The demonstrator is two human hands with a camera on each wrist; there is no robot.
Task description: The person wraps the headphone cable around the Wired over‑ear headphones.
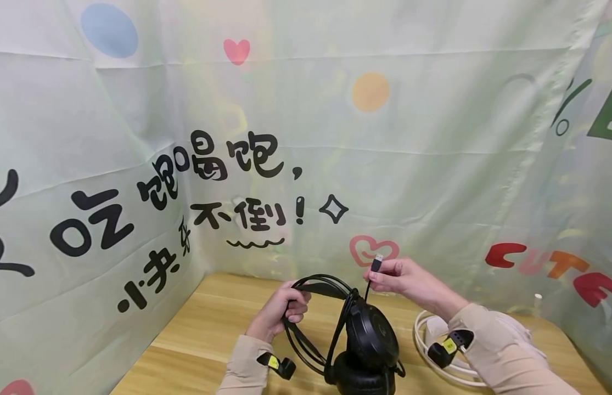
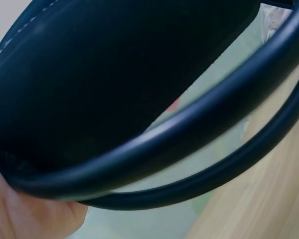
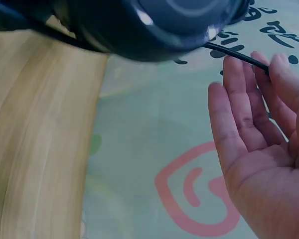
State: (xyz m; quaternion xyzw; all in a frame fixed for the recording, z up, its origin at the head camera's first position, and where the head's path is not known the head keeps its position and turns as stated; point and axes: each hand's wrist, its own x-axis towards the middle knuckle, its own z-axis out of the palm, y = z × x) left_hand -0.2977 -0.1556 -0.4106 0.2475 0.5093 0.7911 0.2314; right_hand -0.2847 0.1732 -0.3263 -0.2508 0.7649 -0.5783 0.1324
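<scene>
Black over-ear headphones [image 1: 372, 334] are held up over the wooden table, tilted, with the ear cups toward the lower right. My left hand [image 1: 285, 308] grips their headband [image 2: 89, 74] at its left side, along with the black tubes that arch around it. To the right, my right hand [image 1: 397, 277] pinches a black USB plug [image 1: 376, 264] between thumb and fingers, its metal end pointing up. From the plug a thin black cable [image 3: 234, 54] runs down behind the ear cup. In the right wrist view the other fingers [image 3: 234, 119] extend loosely.
A coiled white cable [image 1: 421, 340] lies on the wooden table [image 1: 187, 334] at the right, partly hidden behind my right forearm. Printed fabric curtains [image 1: 434, 137] stand close behind the table and along its left side.
</scene>
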